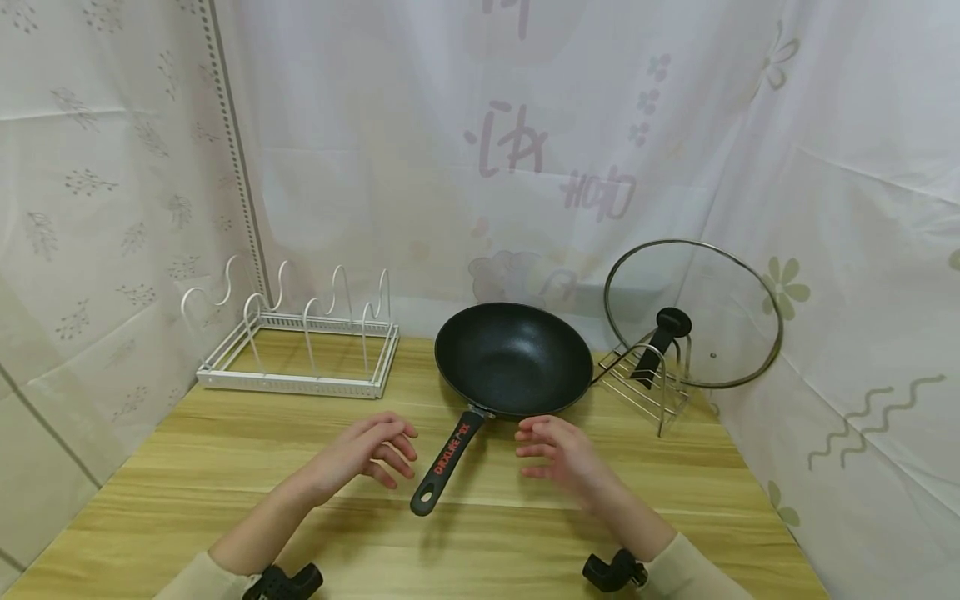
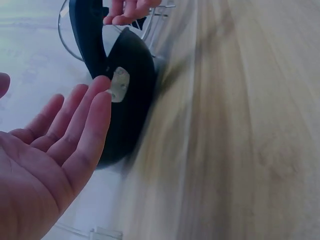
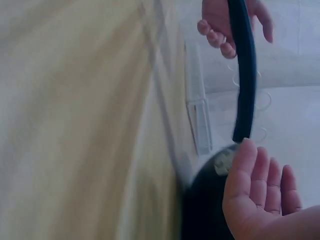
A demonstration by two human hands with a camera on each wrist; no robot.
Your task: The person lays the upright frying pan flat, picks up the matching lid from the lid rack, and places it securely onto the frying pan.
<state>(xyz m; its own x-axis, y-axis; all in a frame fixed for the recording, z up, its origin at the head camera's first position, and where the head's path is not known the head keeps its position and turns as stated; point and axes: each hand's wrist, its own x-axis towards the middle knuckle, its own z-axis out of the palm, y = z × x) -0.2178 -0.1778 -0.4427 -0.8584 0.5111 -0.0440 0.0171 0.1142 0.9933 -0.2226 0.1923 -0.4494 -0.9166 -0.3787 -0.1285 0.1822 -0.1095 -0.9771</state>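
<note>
A black wok (image 1: pixel 513 358) stands on the wooden table, its handle (image 1: pixel 447 462) with red lettering angled toward the front. To the left of the handle is my left hand (image 1: pixel 367 454), fingers relaxed and holding nothing. My right hand (image 1: pixel 558 458) hovers on the other side, just below the wok's rim, also empty with loose fingers. The left wrist view has the open left palm (image 2: pixel 60 145) near the handle (image 2: pixel 89 37). In the right wrist view the right hand (image 3: pixel 260 195) appears close to where the handle (image 3: pixel 244 75) joins the wok (image 3: pixel 205 205).
At the back left stands a white wire rack (image 1: pixel 292 385) with several curved dividers. A glass lid (image 1: pixel 720 308) with a black knob leans in a small metal rack (image 1: pixel 660 400) at the right, behind which hangs a patterned curtain (image 1: pixel 862 250). Another curtain (image 1: pixel 360 167) hangs behind the wok.
</note>
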